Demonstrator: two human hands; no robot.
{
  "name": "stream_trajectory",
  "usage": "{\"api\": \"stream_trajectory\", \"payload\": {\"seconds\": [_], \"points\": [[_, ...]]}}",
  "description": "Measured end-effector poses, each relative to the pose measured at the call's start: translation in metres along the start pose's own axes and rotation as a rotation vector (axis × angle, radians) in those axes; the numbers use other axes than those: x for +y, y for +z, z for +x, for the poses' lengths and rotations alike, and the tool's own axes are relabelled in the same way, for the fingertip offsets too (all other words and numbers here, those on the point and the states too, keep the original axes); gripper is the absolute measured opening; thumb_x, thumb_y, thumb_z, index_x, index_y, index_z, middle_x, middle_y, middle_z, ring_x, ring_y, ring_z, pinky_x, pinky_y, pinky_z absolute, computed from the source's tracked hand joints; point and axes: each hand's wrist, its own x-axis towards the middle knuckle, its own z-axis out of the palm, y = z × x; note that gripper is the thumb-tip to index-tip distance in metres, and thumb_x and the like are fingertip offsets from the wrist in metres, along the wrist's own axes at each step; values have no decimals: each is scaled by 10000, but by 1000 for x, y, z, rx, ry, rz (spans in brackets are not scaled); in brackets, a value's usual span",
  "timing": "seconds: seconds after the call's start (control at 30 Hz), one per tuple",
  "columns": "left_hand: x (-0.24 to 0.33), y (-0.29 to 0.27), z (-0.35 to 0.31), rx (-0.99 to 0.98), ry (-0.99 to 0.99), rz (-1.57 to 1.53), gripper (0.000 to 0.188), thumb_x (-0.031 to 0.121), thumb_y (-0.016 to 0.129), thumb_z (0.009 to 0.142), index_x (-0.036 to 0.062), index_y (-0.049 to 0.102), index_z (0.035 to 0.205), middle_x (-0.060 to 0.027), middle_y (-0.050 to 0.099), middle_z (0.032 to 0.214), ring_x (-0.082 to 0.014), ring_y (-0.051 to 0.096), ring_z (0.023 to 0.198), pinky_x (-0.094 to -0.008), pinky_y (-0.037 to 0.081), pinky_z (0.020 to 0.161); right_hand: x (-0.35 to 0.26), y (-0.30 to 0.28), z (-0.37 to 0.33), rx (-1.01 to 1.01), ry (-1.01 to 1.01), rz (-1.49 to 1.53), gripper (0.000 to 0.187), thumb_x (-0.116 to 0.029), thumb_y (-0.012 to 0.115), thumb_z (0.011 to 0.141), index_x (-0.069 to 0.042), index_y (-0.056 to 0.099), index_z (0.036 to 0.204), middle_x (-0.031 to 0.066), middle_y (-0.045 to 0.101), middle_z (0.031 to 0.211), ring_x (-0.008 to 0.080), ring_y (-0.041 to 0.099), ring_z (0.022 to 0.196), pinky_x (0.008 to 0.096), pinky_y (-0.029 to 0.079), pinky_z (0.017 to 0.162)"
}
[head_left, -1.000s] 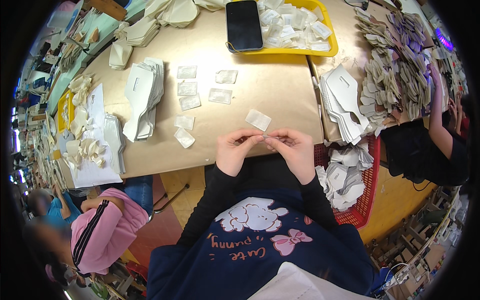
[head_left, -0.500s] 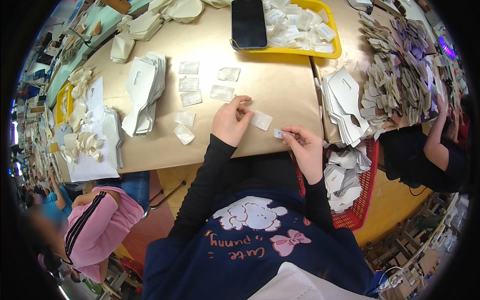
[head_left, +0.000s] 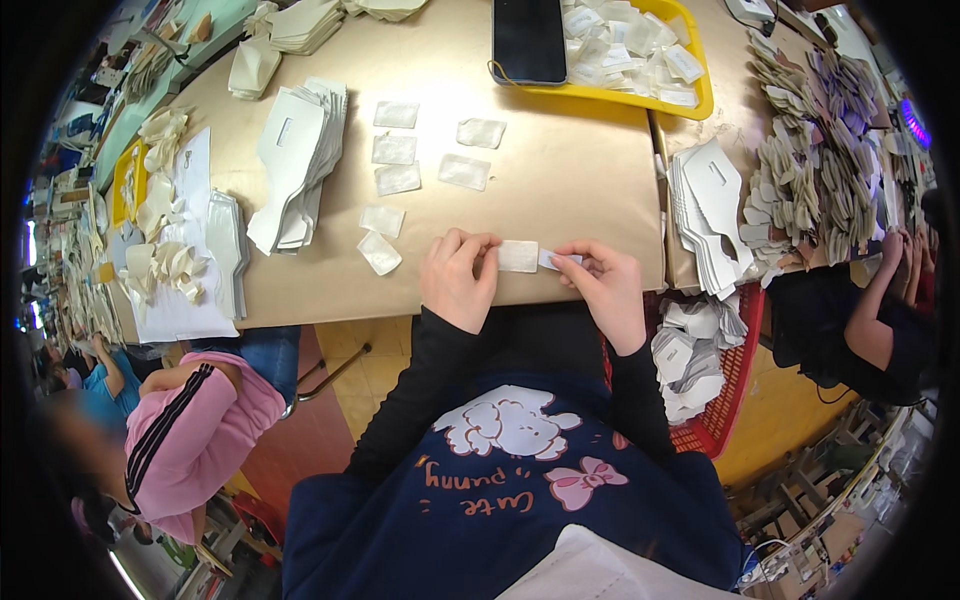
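My left hand (head_left: 462, 277) has its thumb and index finger closed at the left edge of a small translucent whitish pouch (head_left: 518, 256) near the table's front edge. In my right hand (head_left: 605, 290) a small white slip (head_left: 558, 262) is pinched between thumb and fingers. The slip meets the pouch's right end; whether it goes inside I cannot tell. Several similar pouches lie flat beyond my left hand, among them a pouch (head_left: 464, 172) in the right column and a tilted pouch (head_left: 379, 253) nearest me.
A yellow tray (head_left: 705, 95) heaped with labelled pouches stands behind, a black phone (head_left: 529, 42) across its edge. White shaped pieces form a left stack (head_left: 290, 165) and a right stack (head_left: 708, 205). Below right is a red basket (head_left: 735, 395). People sit on both sides.
The pouch now lies level instead of slanted, with my left fingers at its edge. My right hand has brought the slip against the pouch's right end. The view has shifted slightly.
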Motion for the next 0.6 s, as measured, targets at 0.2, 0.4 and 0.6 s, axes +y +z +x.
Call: {"api": "stream_trajectory", "payload": {"seconds": [0.2,0.4,0.6], "points": [[-14,-8,-4,-37,17,-33,161,107,700,836,159,778,967,-14,584,861,-231,566,877,-381,407,794,-4,27,12,-229,63,245,152,-54,727,896,48,706,1007,40,690,796,69,639,706,195,503,639],[-24,-10,5,-106,-28,-106,182,105,728,782,149,787,949,-21,593,822,-222,575,838,-364,420,754,-1,45,28,-172,236,86,158,-78,752,878,36,701,976,62,715,787,91,679,675,199,507,576],[-22,-14,8,-131,-74,-140,200,89,749,745,123,791,938,-34,597,791,-204,583,797,-345,439,723,-8,43,29,-153,246,71,134,-68,730,883,55,695,922,76,693,731,93,655,624,214,506,545]]}}
